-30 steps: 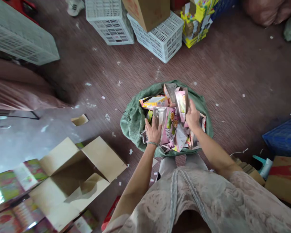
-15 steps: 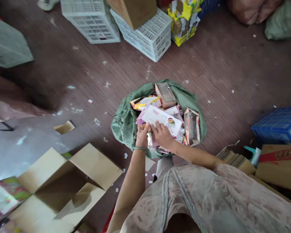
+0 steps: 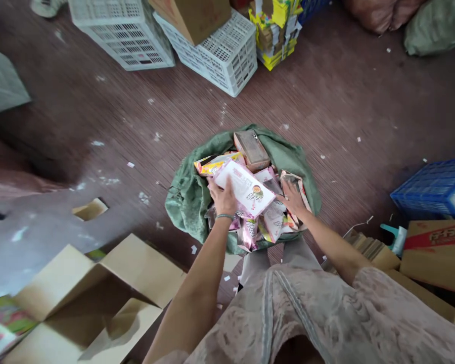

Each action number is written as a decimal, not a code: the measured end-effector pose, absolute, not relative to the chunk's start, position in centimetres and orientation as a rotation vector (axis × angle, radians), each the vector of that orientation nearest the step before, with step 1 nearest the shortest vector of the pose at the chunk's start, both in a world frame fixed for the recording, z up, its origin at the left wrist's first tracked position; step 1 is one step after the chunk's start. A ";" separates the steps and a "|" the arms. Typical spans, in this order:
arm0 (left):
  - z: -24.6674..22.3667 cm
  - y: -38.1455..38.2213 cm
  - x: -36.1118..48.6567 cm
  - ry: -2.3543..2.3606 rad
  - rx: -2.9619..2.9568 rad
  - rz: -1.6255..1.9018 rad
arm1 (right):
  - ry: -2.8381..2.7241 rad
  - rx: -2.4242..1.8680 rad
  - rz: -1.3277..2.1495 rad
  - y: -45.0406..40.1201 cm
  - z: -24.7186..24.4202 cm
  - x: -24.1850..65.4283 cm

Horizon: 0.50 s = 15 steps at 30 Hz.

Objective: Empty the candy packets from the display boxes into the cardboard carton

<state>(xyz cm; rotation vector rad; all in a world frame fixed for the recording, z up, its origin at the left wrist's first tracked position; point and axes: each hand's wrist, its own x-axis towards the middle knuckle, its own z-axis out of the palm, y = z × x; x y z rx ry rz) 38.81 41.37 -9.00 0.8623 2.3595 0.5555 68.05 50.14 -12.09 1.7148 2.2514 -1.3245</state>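
Note:
A green woven sack stands with its mouth spread wide, full of printed packets and boxes. On top of the heap lies a white and purple flat package with a round fruit picture. My left hand grips the left end of this package, its thumb on the upper face. Fingers spread, my right hand rests at the opposite corner, over a pinkish box inside the sack. Behind the package sit a box with a dark top and a yellow packet.
An open cardboard carton stands at lower left. White plastic crates and a yellow-wrapped bundle stand at the back. To the right are a blue crate and a closed carton. Paper scraps litter the floor.
My right hand has moved right, off the package's face to its right corner. My left hand has moved up along its left end. More packets show below it.

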 end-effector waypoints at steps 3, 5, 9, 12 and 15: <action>-10.0 43.2 39.2 2.268 0.983 0.314 | 2.230 1.719 -1.213 51.4 -14.6 65.2; -11.5 44.0 39.6 2.245 0.997 0.213 | 2.220 1.706 -1.171 51.4 -16.4 64.5; -16.6 44.6 41.4 2.230 0.982 0.212 | 2.248 1.691 -1.113 49.9 -20.2 65.7; -20.4 44.3 43.7 2.249 0.937 0.261 | 2.238 1.728 -1.033 48.9 -22.9 67.2; -22.9 44.2 45.8 2.275 0.915 0.238 | 2.203 1.692 -0.921 49.0 -25.2 68.2</action>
